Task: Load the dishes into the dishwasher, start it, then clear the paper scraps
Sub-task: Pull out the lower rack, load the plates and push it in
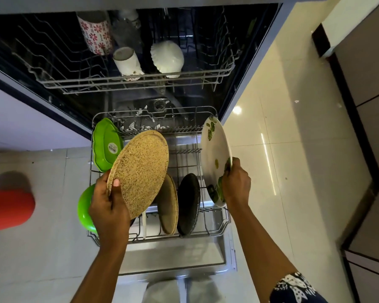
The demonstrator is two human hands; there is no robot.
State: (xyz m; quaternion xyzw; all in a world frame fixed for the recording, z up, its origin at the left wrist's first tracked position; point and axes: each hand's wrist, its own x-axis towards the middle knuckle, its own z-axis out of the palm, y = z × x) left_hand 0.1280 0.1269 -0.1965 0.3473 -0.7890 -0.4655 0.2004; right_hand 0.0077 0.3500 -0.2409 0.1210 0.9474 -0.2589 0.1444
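Observation:
The dishwasher stands open with its lower rack (214, 231) pulled out over the door. My left hand (108, 206) grips a speckled tan plate (140, 169) by its near edge, tilted above the rack's left side. My right hand (235, 182) grips a white plate with green leaf print (214, 154) on edge at the rack's right side. A second tan plate (169, 206) and a black plate (188, 204) stand upright in the rack. Two green dishes (106, 145) lean at the rack's far left, and a green bowl (84, 207) shows behind my left hand.
The upper rack (140, 80) holds a red-flowered mug (95, 35), a white cup (127, 61) and a white bowl (167, 57). White scraps (140, 125) lie in the dishwasher floor. A red object (8, 208) sits on the floor at left. Glossy tiles and cabinets lie to the right.

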